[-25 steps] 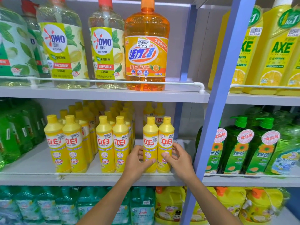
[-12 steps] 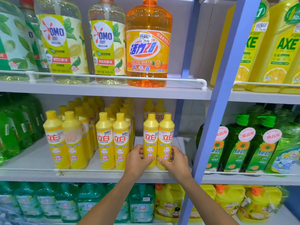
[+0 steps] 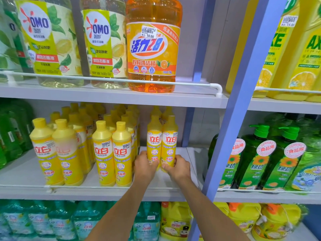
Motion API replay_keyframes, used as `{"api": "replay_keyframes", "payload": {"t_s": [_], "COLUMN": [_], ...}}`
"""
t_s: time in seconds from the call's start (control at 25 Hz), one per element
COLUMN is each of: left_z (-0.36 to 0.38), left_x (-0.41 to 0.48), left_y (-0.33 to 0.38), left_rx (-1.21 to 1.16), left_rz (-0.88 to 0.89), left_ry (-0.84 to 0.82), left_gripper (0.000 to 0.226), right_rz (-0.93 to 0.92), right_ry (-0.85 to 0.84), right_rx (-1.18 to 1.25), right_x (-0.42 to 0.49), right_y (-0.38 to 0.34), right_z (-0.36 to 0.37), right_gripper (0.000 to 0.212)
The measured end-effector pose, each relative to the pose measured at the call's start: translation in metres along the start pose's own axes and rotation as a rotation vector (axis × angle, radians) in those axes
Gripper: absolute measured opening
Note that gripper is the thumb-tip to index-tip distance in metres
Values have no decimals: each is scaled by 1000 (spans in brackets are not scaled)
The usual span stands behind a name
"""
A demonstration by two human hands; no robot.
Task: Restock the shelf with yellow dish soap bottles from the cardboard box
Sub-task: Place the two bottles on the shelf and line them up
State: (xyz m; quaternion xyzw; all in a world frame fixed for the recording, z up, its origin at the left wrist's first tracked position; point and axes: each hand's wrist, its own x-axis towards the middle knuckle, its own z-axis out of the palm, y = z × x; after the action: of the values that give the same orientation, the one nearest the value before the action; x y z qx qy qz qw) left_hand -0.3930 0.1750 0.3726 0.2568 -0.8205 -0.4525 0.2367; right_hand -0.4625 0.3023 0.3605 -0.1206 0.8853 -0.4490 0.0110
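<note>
Yellow dish soap bottles (image 3: 112, 153) stand upright in rows on the middle shelf (image 3: 86, 193), left of the fingers. The nearest front pair is just beside the left knuckles, and green bottles (image 3: 10, 136) stand further left again.

The left hand (image 3: 145, 166) has its fingers curled round the lower label of the left-hand bottle (image 3: 154, 141). The right hand (image 3: 178, 168) grips the right-hand bottle (image 3: 169, 141) low down in the same way. Both bottles rise upright above the fingers, touching side by side, in the open gap at the right end of the shelf and set back from its front rail. Their bases are hidden behind the hands, so I cannot tell whether they rest on the shelf. More yellow caps show directly behind them.

Above the fingers, on the upper shelf, stand two OMO bottles (image 3: 104, 44) and an orange detergent bottle (image 3: 152, 49). Below the wrists are teal bottles (image 3: 52, 223) and yellow jugs (image 3: 175, 221).

Right of the fingers rises a blue upright post (image 3: 243, 101). Beyond it are green pump bottles (image 3: 257, 159), with yellow AXE bottles (image 3: 295, 49) higher up.
</note>
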Motion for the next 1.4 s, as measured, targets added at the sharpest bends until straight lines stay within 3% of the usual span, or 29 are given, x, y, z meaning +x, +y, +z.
{"api": "replay_keyframes", "payload": {"t_s": [0.4,0.88,1.4], "left_z": [27,39,46], "left_x": [44,66,75], "left_y": [-12,-19,-28], "left_rx": [-323,-208,-176], "left_rz": [-81,-11,2], "left_ry": [121,149,132], "left_gripper": [39,47,48], "right_rz": [12,46,69], "right_ry": [89,94,80], "right_rx": [108,132,82], "right_x": [40,57,64], "right_y": [1,1,2], "right_z": [16,20,25], "right_gripper": [50,42,50]}}
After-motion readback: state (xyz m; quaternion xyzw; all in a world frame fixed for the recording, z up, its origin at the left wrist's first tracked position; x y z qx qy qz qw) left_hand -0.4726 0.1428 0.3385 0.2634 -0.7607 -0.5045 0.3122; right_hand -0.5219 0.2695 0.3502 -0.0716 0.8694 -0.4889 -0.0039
